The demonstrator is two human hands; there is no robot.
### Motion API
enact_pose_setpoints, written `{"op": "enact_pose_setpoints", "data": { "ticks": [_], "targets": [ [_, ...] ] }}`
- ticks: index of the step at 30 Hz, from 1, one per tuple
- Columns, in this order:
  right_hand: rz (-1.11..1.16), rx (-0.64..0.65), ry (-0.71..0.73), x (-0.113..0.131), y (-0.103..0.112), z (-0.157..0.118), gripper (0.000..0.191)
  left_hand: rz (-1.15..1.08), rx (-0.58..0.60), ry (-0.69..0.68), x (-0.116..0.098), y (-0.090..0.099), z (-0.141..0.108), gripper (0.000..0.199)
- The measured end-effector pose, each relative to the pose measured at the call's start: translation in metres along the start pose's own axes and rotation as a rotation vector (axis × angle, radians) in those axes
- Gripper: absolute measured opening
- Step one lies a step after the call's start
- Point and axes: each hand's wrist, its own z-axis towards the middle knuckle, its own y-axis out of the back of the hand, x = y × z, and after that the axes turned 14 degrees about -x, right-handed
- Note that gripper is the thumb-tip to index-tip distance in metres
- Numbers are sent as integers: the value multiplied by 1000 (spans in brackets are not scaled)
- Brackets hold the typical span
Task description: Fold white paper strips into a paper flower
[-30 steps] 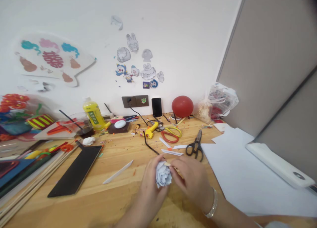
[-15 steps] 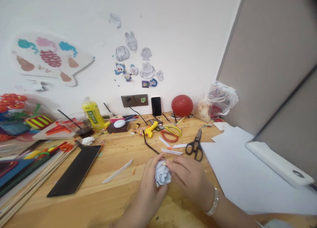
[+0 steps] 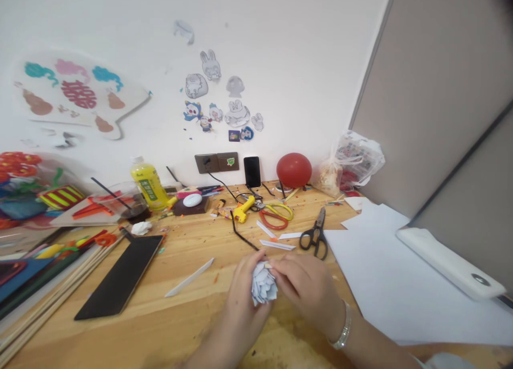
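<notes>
A white paper flower (image 3: 263, 286) with many layered petals faces me, low in the middle of the view. My left hand (image 3: 242, 294) is wrapped round its left side and underside. A thin black stem (image 3: 243, 236) runs from behind the flower toward the back left. My right hand (image 3: 306, 283), with a bracelet at the wrist, is closed, thumb and fingertips pressed on the flower's upper right petals. White paper strips (image 3: 276, 245) lie just beyond the hands, and a single strip (image 3: 189, 277) lies to the left.
Black scissors (image 3: 317, 234) and white paper sheets (image 3: 401, 283) lie to the right. Behind are a yellow glue gun (image 3: 244, 208), red-and-yellow-handled scissors (image 3: 274, 220) and a red balloon (image 3: 294, 169). A black board (image 3: 122, 278), wooden sticks (image 3: 60, 299) and a yellow bottle (image 3: 149, 184) are leftward.
The flower has tilted and shifted very slightly downward in my hands. Both hands keep nearly the same hold; the whole view has moved a little.
</notes>
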Motion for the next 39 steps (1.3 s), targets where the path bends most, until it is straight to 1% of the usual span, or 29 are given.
{"op": "enact_pose_setpoints", "data": {
  "ticks": [4,11,16,22,25,27,31,33,36,39],
  "targets": [
    [-5,-29,34,1,0,1,24,2,-5,-6,2,-2,-2,62],
    [12,-10,-43,4,0,3,33,-6,-17,5,1,-3,1,56],
    [-12,-16,26,4,1,3,34,17,-11,-24,0,-3,2,53],
    [-35,18,24,3,2,4,32,7,-2,-53,0,-3,1,53],
    [-52,10,52,3,2,3,32,8,5,-50,-1,-2,2,54],
    [-64,-2,69,3,2,2,30,6,-2,-44,-2,-2,2,51],
    [-56,-25,2,4,1,1,32,-2,-26,-39,-2,-3,3,44],
    [-50,-21,1,4,1,1,34,0,-30,-37,-3,-3,3,44],
    [-56,2,18,4,1,1,36,11,-15,-21,-4,-4,4,43],
    [-37,10,-18,4,2,1,39,11,7,2,-5,-4,4,43]
  ]
}}
